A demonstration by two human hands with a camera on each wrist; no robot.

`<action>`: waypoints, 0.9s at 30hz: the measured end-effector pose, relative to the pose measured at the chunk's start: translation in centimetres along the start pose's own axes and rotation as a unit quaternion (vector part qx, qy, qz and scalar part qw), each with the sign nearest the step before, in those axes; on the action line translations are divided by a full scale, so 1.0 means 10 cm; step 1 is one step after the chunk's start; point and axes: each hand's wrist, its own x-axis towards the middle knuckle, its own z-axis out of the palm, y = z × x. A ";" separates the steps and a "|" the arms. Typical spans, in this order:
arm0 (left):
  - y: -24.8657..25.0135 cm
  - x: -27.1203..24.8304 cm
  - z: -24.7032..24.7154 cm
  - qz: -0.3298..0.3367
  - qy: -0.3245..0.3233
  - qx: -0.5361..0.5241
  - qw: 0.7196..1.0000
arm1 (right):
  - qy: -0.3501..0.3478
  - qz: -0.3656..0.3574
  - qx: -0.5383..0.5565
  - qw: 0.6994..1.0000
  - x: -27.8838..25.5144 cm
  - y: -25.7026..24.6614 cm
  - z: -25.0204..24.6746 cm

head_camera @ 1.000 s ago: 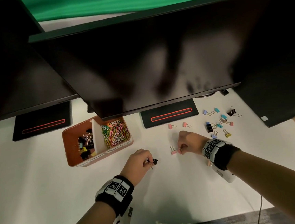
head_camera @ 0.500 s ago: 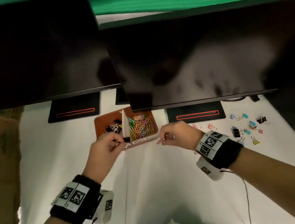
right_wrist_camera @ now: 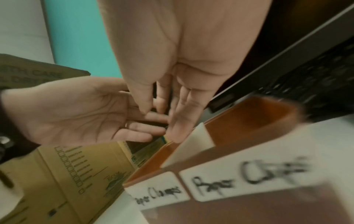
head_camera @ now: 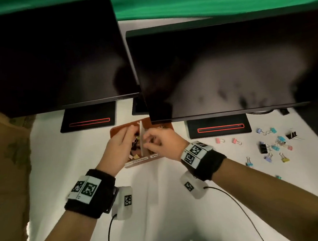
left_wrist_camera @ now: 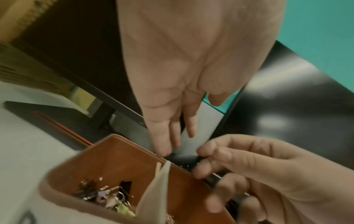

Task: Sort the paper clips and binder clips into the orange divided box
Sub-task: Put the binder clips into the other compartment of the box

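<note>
The orange divided box [head_camera: 119, 128] sits on the white table under the monitors' lower edges. Both my hands hover over it. My left hand [head_camera: 121, 142] is above the left compartment, its fingers [left_wrist_camera: 164, 145] straight and empty near the far rim of the box [left_wrist_camera: 114, 159]. Binder clips [left_wrist_camera: 107, 195] lie in that compartment beside the white divider [left_wrist_camera: 153, 197]. My right hand [head_camera: 156, 141] hangs by the divider [head_camera: 141, 139] with loosely bent fingers [right_wrist_camera: 178, 121]; no clip shows in it. More binder clips [head_camera: 272, 147] are scattered on the table at the right.
Two dark monitors [head_camera: 217, 67] overhang the box, their stands [head_camera: 218, 128] behind it. A cardboard carton [head_camera: 4, 162] stands at the left. The box front carries labels "Paper Clamps" [right_wrist_camera: 159, 195] and "Paper Clips" [right_wrist_camera: 249, 175]. Wrist cables [head_camera: 239, 209] trail across the table.
Both hands moved from the table to above the box. My left hand let go of the black binder clip it pinched; its fingers are now straight. The right hand's pinch has loosened.
</note>
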 end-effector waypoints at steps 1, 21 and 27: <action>0.05 -0.03 0.11 0.043 -0.003 0.026 0.999 | 0.014 0.003 0.000 1.000 -0.14 0.14 -0.10; -0.36 0.17 2.51 0.127 -0.312 0.267 0.903 | -0.029 0.233 -0.188 0.954 -1.28 2.10 -1.17; -0.38 0.26 2.50 0.117 -0.277 0.313 0.901 | -0.048 0.210 -0.154 0.964 -1.32 2.10 -1.32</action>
